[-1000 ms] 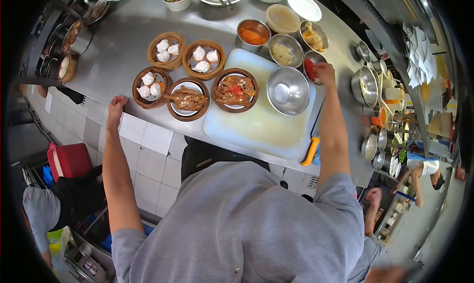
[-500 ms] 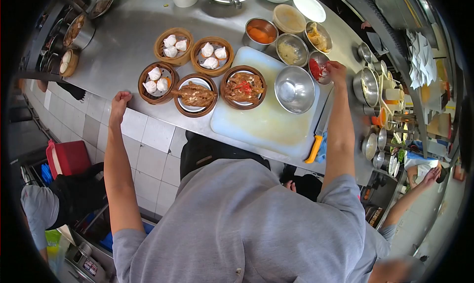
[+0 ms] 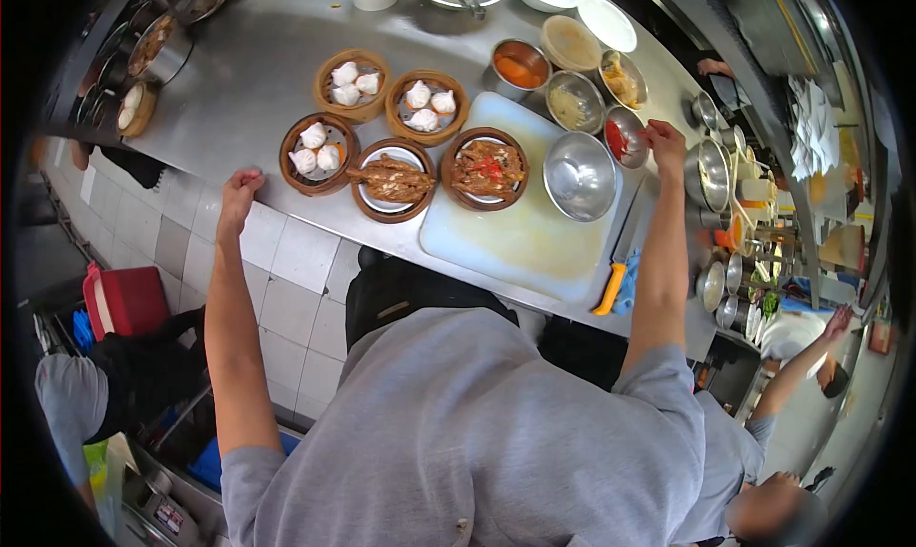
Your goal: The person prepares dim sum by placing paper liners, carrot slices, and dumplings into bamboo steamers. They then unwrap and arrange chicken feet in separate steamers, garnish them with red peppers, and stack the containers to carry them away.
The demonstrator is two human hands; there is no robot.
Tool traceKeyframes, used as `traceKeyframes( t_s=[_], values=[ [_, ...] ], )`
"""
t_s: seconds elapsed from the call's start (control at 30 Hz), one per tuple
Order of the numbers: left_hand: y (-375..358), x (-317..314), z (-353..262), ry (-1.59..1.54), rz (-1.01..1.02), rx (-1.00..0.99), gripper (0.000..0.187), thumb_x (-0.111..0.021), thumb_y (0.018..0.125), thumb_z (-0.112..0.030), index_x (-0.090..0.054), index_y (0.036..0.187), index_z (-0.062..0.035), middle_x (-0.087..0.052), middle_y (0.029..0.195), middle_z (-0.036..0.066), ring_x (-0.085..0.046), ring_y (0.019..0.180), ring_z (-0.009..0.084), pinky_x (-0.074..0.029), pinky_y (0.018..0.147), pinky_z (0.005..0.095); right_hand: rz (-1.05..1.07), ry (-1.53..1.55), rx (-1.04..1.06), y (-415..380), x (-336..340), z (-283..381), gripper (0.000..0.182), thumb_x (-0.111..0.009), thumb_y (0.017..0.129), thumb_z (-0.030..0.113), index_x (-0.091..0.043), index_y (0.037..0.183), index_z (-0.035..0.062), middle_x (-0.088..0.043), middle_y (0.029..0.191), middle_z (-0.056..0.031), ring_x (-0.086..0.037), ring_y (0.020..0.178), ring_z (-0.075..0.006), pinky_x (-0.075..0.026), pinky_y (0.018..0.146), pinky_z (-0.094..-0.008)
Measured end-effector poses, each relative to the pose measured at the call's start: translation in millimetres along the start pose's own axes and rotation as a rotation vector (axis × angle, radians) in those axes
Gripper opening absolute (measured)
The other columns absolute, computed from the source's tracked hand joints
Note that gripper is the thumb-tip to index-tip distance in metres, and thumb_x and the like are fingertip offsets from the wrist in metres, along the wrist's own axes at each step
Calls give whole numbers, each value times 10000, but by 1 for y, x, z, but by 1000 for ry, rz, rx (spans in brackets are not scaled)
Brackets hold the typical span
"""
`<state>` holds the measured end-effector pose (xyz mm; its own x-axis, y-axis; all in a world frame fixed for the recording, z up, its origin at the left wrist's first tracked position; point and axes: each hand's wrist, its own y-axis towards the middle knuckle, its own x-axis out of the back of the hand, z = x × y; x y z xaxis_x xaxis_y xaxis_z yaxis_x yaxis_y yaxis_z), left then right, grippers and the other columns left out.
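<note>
My right hand [image 3: 668,148] is at the right rim of a small metal bowl of red chilli pieces [image 3: 618,139]. Its fingers are pinched together; whether they grip the rim or some chilli is hidden. Off the table's front edge, my left hand [image 3: 240,192] is loosely closed, with nothing seen in it. Nearest to it is a bamboo steamer of white dumplings [image 3: 318,153]. Beside that stands a steamer of brown chicken feet [image 3: 392,183]. Another steamer of chicken feet [image 3: 485,169], topped with red chilli, rests on the white cutting board [image 3: 515,251].
Two more dumpling steamers [image 3: 351,86] stand behind. An empty metal bowl [image 3: 579,176] sits on the board. A yellow-handled knife [image 3: 609,288] and a blue cloth [image 3: 627,288] lie at its right. Bowls of orange sauce [image 3: 521,68] and minced garlic [image 3: 574,101] stand behind. Co-workers [image 3: 725,433] are nearby.
My right hand has drawn back slightly from inside the chilli bowl to its right rim. My left hand stays near the table edge. The view has shifted a little.
</note>
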<state>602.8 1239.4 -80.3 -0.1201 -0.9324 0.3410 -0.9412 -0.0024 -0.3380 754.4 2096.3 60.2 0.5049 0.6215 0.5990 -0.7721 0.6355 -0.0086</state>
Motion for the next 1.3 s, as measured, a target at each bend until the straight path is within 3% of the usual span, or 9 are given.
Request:
traceKeyframes(
  t_s=[0.37,0.57,0.83,0.93,0.97,1.1,1.2,1.23,1.3],
  values=[
    [-18,-1,-22,11,33,-37,197,-737,898,-154,-680,1048,-39,-633,938,16,-563,889,128,-464,836,279,565,312,351,-157,-171,245,211,-696,974,91,-689,1170,13,-727,943,-53,-685,849,-115,-536,760,-235],
    [-21,1,-22,-20,58,-37,192,-719,907,-129,-669,1060,-23,-633,944,17,-572,897,130,-469,849,275,833,509,281,-221,-279,309,129,-712,955,55,-639,1058,28,-684,949,-23,-668,865,-87,-544,756,-232],
    [-25,3,-20,-51,103,-55,201,-707,922,-118,-661,1092,-22,-630,965,21,-572,913,130,-479,856,279,900,440,180,-248,-273,284,119,-672,991,82,-679,1063,-13,-704,940,-36,-662,858,-91,-529,742,-259],
    [-28,4,-22,-29,123,-64,193,-701,927,-111,-658,1093,-21,-628,962,17,-569,910,125,-479,851,273,848,-31,240,-254,-280,256,161,-655,1003,92,-704,1105,-22,-716,960,-45,-667,870,-98,-531,754,-268],
    [-27,6,-24,-22,129,-67,189,-698,930,-107,-658,1093,-21,-627,961,15,-568,909,123,-478,848,271,802,21,216,-257,-280,254,207,-666,942,25,-718,1130,-45,-751,885,-107,-707,824,-144,-547,754,-285],
    [-29,8,-27,15,147,-63,179,-696,936,-106,-658,1091,-26,-621,960,0,-556,908,110,-473,846,264,691,157,52,-262,-265,262,211,-607,912,-30,-720,1089,-10,-745,904,-78,-717,832,-143,-548,709,-299],
    [-29,6,-28,22,142,-89,178,-696,941,-113,-659,1094,-31,-621,962,-10,-551,908,104,-468,851,261,641,53,299,-263,-266,256,188,-616,892,-44,-707,1052,-8,-721,864,-64,-700,811,-133,-545,694,-301],
    [-29,5,-28,18,137,-96,175,-697,938,-102,-659,1092,-27,-623,957,-8,-555,900,105,-473,842,261,788,44,245,-260,-273,243,193,-675,897,-27,-693,1086,12,-712,975,-49,-668,849,-104,-544,744,-265],
    [-28,5,-26,20,121,-113,175,-699,938,-97,-658,1091,-22,-630,956,-4,-562,895,108,-476,836,263,703,2,470,-267,-269,245,198,-677,898,-23,-691,1094,3,-705,1049,-59,-666,902,-121,-546,765,-273]
  ],
)
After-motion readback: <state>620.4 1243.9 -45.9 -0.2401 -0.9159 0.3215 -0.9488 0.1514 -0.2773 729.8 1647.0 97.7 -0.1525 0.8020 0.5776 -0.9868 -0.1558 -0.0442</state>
